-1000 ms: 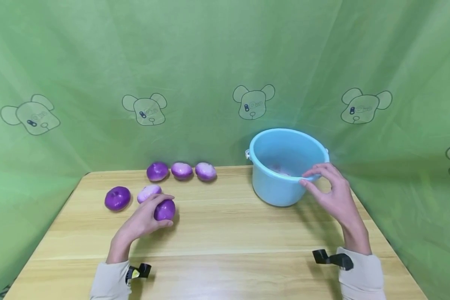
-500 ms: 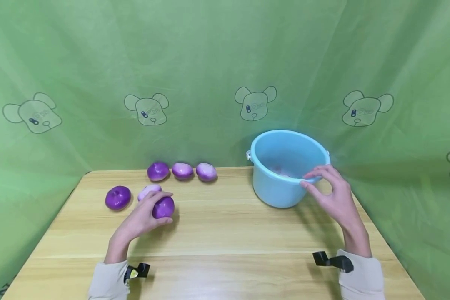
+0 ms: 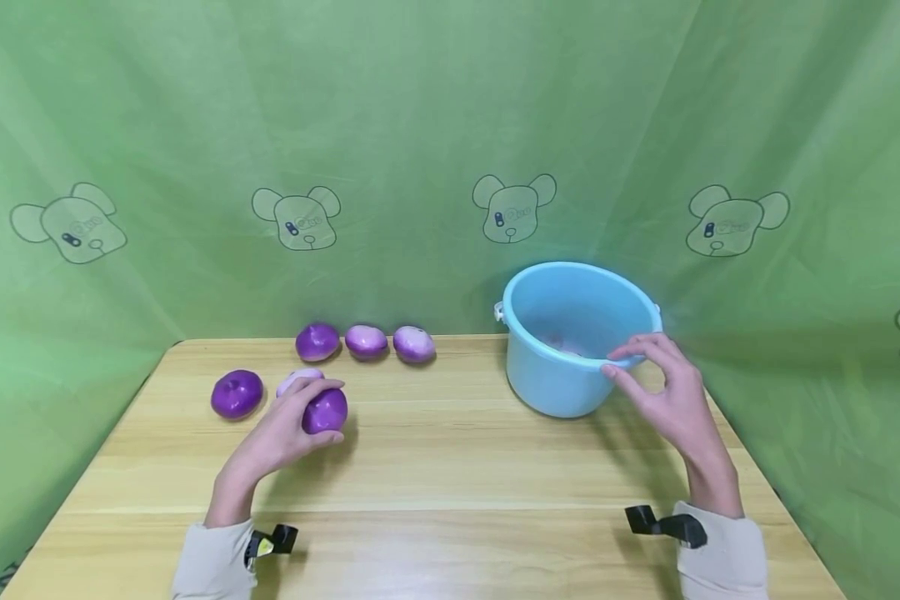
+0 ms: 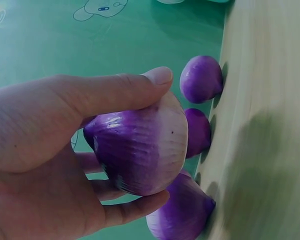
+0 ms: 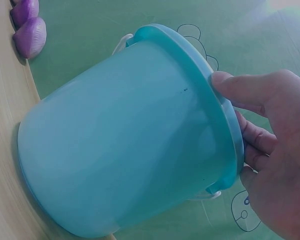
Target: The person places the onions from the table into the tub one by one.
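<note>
My left hand (image 3: 281,429) grips a purple onion (image 3: 326,412) between thumb and fingers, above the wooden table. In the left wrist view this onion (image 4: 140,147) shows a dark purple pointed end toward the palm and a pale whitish end outward. Right behind the hand lies a pale onion (image 3: 297,379), partly hidden by the fingers. My right hand (image 3: 667,392) pinches the near right rim of a light blue bucket (image 3: 558,387), thumb outside and fingers over the edge. The bucket (image 5: 125,135) stands upright on the table; something pale shows at its bottom.
A dark purple onion (image 3: 237,394) lies left of my left hand. Along the table's back edge sit a purple onion (image 3: 317,342) and two paler onions (image 3: 366,342). A green curtain (image 3: 405,125) with mouse-like drawings rises behind and at both sides of the table (image 3: 450,467).
My left hand has shifted slightly left and away from me with the onion in its grip. The right hand keeps its hold on the bucket rim; the head view has tilted a little.
</note>
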Motion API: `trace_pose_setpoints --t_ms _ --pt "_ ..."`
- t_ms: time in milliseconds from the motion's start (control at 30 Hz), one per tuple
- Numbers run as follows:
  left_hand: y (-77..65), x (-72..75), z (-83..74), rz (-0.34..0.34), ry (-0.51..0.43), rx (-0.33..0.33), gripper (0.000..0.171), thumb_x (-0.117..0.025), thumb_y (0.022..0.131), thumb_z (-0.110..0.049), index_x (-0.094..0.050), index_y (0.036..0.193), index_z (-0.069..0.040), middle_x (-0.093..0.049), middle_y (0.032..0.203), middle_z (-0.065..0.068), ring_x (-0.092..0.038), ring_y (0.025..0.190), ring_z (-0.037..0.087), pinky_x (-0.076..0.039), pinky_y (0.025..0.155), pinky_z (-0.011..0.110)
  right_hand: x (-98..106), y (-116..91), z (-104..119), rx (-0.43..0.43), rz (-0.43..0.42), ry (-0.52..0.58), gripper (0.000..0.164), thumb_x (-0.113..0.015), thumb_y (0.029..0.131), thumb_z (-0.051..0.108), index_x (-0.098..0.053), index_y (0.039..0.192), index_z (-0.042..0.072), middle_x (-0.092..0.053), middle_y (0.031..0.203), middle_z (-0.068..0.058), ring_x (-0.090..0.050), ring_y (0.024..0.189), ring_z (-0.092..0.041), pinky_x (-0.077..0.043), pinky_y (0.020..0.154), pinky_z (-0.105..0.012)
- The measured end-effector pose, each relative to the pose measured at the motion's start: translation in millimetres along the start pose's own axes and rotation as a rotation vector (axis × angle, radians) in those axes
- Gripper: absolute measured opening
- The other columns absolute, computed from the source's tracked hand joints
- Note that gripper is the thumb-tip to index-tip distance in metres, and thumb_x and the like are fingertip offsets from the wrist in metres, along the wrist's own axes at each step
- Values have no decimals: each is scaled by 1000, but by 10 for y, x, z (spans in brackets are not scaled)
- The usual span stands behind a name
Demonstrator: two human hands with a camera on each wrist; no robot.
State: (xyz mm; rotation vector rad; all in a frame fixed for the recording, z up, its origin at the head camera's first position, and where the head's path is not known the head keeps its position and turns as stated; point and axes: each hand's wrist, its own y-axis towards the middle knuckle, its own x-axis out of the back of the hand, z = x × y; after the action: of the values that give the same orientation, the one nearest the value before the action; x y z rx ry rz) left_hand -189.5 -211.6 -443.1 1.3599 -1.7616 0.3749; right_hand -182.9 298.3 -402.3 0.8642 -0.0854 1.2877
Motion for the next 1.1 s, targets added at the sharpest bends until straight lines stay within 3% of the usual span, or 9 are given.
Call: trace_pose_setpoints --t_ms 567,1100 --pt "7 30 -29 -20 13 -7 73 -90 78 -13 -56 143 -6 -51 140 23 -54 123 44 -49 99 64 -8 -6 -12 3 0 -5 18 -82 88 9 -74 103 8 -61 120 -4 -47 117 -5 -34 110 -52" --pt "22 41 -45 -30 -9 -1 73 -89 79 -14 -56 143 -7 -54 138 19 -57 120 41 -51 99 61 -10 -14 2 0 1 -7 18 -82 89 11 -74 104 7 -61 120 -4 -47 117 -5 -34 110 -54"
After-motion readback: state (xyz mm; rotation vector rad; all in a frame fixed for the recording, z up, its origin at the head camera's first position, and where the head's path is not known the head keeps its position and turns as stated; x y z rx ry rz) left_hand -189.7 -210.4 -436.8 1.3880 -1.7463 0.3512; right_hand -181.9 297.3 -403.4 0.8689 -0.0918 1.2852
